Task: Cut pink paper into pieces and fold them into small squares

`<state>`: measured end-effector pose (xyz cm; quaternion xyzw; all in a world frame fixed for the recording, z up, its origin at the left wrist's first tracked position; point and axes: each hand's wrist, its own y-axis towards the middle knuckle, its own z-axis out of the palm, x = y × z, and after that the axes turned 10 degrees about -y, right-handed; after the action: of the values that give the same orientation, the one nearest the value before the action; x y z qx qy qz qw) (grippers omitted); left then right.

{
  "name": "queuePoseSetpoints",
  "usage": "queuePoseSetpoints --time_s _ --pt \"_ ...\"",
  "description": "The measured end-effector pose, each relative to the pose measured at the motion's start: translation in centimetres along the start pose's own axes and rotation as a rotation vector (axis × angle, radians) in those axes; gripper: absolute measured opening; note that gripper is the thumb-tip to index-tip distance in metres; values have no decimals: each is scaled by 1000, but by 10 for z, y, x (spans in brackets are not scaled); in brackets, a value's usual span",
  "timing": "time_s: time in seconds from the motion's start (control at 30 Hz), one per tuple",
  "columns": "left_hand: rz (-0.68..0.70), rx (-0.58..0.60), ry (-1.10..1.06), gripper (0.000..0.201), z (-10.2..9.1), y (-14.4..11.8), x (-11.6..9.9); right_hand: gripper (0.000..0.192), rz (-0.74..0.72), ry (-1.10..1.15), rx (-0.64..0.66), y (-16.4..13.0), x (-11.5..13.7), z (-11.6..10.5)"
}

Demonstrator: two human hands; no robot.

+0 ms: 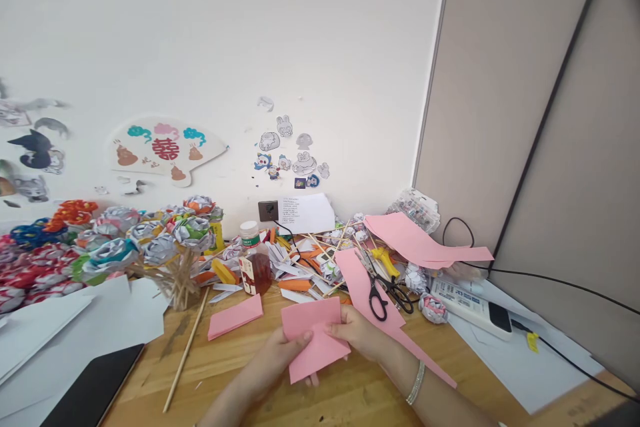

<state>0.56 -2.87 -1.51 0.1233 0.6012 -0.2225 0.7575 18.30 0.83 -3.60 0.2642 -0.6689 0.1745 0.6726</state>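
Note:
A piece of pink paper (315, 323), creased across its middle, is held up over the wooden table. My left hand (281, 355) grips its left side, thumb on the front and fingers behind. On the right edge my right hand (356, 332) pinches it the same way, with a bracelet on that wrist. Left of the held sheet lies a folded stack of pink paper (235, 317). Black-handled scissors (383, 287) rest on pink paper strips (353, 267) just beyond my right hand.
A wooden stick (187, 350) and a black tablet-like slab (95, 387) lie at left. Behind stand a jar of reddish-brown liquid (255, 263) and paper flowers (193, 230). Scraps cover the back. At right are a white power strip (473, 307) and cables.

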Motion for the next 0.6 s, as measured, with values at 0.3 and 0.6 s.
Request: queuePoseSetpoints --time_s 0.3,0.6 --pt "14 32 136 37 1 -5 -12 37 -27 61 -21 1 -1 0" --pt "35 91 165 35 6 -6 -20 22 -84 -43 -55 2 -2 -4"
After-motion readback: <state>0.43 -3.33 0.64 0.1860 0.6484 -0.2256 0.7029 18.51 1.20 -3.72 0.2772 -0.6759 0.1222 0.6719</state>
